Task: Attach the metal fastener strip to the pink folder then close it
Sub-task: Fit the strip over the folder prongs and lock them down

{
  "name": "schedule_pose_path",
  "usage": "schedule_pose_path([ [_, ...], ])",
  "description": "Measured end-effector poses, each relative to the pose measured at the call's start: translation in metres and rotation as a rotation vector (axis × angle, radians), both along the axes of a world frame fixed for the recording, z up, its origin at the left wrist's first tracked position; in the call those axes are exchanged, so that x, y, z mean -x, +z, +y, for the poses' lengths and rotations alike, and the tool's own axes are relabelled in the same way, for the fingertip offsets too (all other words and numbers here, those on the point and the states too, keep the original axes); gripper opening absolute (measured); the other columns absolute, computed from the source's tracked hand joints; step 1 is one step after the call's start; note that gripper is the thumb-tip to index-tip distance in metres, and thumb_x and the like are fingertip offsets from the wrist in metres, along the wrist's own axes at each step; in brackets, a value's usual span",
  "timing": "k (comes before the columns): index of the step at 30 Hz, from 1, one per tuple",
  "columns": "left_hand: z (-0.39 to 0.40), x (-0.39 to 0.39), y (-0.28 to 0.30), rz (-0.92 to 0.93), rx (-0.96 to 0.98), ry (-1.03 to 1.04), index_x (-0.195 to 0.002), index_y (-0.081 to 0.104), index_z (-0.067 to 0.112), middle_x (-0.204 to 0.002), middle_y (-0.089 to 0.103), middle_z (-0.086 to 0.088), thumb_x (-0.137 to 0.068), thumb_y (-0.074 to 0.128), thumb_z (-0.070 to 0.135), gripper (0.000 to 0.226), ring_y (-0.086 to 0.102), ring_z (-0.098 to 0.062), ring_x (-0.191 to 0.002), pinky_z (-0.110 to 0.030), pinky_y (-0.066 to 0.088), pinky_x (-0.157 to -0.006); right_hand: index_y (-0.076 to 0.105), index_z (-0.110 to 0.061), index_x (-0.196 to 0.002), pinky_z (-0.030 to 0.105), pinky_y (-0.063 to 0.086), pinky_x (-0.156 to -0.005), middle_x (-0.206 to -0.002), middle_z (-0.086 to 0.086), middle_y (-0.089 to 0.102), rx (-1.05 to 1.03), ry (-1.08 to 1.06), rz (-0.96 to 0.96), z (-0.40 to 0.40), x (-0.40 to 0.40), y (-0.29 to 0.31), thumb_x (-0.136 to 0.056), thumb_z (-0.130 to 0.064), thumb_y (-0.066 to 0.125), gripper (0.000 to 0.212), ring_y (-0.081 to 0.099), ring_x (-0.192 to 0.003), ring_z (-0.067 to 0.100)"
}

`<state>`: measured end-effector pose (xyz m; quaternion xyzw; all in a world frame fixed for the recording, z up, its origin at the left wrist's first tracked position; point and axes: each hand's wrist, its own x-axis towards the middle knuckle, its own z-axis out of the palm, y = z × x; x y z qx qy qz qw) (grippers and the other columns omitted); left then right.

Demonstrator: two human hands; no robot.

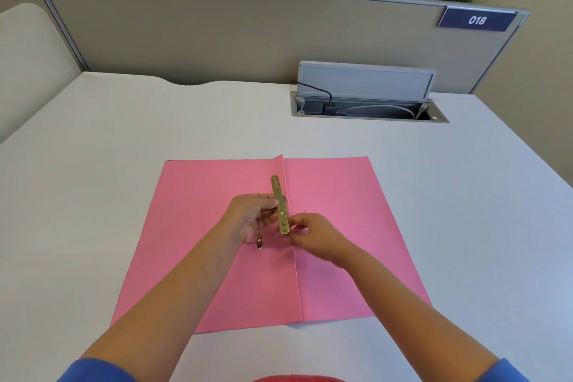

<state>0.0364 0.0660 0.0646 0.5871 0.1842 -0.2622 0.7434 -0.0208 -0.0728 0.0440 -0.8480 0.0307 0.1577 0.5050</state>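
Note:
The pink folder (341,226) lies open and flat on the white desk, its spine fold running towards me down the middle. A gold metal fastener strip (279,201) stands along that fold, near the far half. My left hand (252,220) pinches the strip's middle from the left. My right hand (316,237) holds its near end from the right with fingertips. A second small gold piece (259,240) pokes out from under my left hand, resting on the folder's left leaf.
The white desk (124,149) stretches around the folder. An open cable box (366,102) with plugs and cords sits at the back right. A grey partition (217,34) with a "018" label (477,20) closes the far edge.

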Motion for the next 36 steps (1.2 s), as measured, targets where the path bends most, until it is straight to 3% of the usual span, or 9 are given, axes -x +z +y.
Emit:
schedule_pose_path([
  [3,0.001,-0.001,0.001,0.0,0.004,-0.007,-0.076,0.063,0.0,-0.045,0.067,-0.002,-0.081,0.056,-0.011,0.014,0.061,-0.008,-0.038,-0.016,0.052,-0.041,0.075,-0.017,-0.094,0.002,0.044,-0.072,-0.076,-0.018,0.065,-0.093,0.008,-0.014,0.003,0.002,-0.002,-0.08,-0.011,0.069,0.017,0.058,-0.073,-0.004],
  [6,0.002,-0.001,0.001,0.0,0.003,-0.009,-0.076,0.062,0.0,-0.044,0.067,-0.002,-0.081,0.055,-0.011,0.014,0.061,-0.007,-0.037,-0.016,0.051,-0.04,0.074,-0.024,-0.086,-0.001,0.042,-0.067,-0.071,-0.017,0.065,-0.137,-0.016,-0.043,0.005,0.004,-0.003,-0.081,-0.012,0.068,0.014,0.055,-0.064,-0.013],
  [10,0.001,-0.001,0.001,0.0,0.002,-0.014,-0.077,0.062,-0.001,-0.044,0.066,-0.001,-0.081,0.056,-0.011,0.013,0.061,-0.007,-0.037,-0.016,0.051,-0.04,0.073,-0.008,-0.09,0.012,0.046,-0.066,-0.071,-0.007,0.065,-0.162,-0.127,-0.053,0.007,0.005,-0.005,-0.085,-0.012,0.064,0.011,0.056,-0.069,0.007],
  [17,0.001,-0.001,0.0,-0.001,-0.01,-0.018,-0.078,0.061,-0.002,-0.043,0.066,-0.002,-0.081,0.056,-0.011,0.012,0.06,-0.008,-0.036,-0.016,0.052,-0.04,0.068,-0.019,-0.074,0.006,0.045,-0.053,-0.066,-0.004,0.063,-0.193,-0.195,-0.075,0.01,0.004,-0.002,-0.084,-0.013,0.065,0.012,0.052,-0.058,0.005],
  [20,0.001,-0.002,-0.001,-0.005,-0.014,-0.016,-0.077,0.061,0.0,-0.042,0.066,-0.002,-0.081,0.056,-0.011,0.013,0.06,-0.008,-0.036,-0.016,0.051,-0.04,0.067,-0.024,-0.07,0.009,0.046,-0.056,-0.068,-0.002,0.063,-0.207,-0.199,-0.077,0.011,0.004,-0.003,-0.084,-0.012,0.064,0.019,0.052,-0.059,0.007],
  [27,0.0,-0.002,-0.005,-0.015,-0.027,-0.018,-0.075,0.062,0.001,-0.043,0.066,-0.002,-0.08,0.058,-0.011,0.014,0.062,-0.009,-0.038,-0.017,0.051,-0.04,0.068,-0.022,-0.071,0.023,0.048,-0.067,-0.073,0.004,0.064,-0.23,-0.21,-0.073,0.011,0.004,-0.005,-0.085,-0.01,0.061,0.02,0.053,-0.065,0.013],
  [32,-0.001,-0.002,-0.007,-0.02,-0.034,-0.022,-0.076,0.062,0.001,-0.044,0.066,-0.002,-0.079,0.058,-0.011,0.013,0.061,-0.009,-0.038,-0.017,0.051,-0.039,0.068,-0.022,-0.074,0.016,0.048,-0.063,-0.072,0.001,0.065,-0.245,-0.212,-0.059,0.009,0.005,-0.007,-0.086,-0.011,0.06,0.018,0.055,-0.062,0.011],
  [36,-0.004,0.0,-0.01,-0.022,-0.056,-0.018,-0.076,0.063,0.001,-0.051,0.066,-0.006,-0.079,0.058,-0.011,0.013,0.06,-0.009,-0.037,-0.017,0.05,-0.039,0.07,-0.012,-0.092,0.013,0.051,-0.061,-0.078,-0.002,0.067,-0.208,-0.245,-0.051,0.003,0.004,-0.012,-0.086,-0.011,0.062,0.011,0.06,-0.063,0.009],
])
